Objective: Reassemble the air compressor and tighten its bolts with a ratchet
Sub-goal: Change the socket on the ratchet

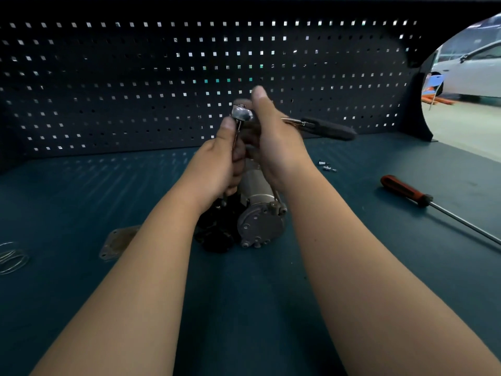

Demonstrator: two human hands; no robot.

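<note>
Bolt-tightening step, with the tool apparently being seated. The left hand [219, 162] is curled tight round the thin extension bar [238, 130] under the ratchet [242, 114] head, thumb laid up along the bar. The right hand [275, 142] wraps the ratchet's shank just behind the head, thumb sticking straight up, and the black handle [329, 129] juts out right past the palm. Its fingers are hidden and blurred, so that grip is probable, not certain. The air compressor [257, 221] lies on the blue bench [81, 199] directly under both hands, round end cap with its ring of bolts facing the camera. Can't tell whether the socket sits on a bolt (the hands cover the far end). Loose bolts [326, 166] lie near the compressor's right, the red-handled screwdriver [404, 189] well apart further right, and a flat plate [118, 241] and wire rings [12, 257] to the left. The next move likely needs the left hand holding the bar square on a bolt while the right swings the handle in short strokes; a tilted socket could slip.
</note>
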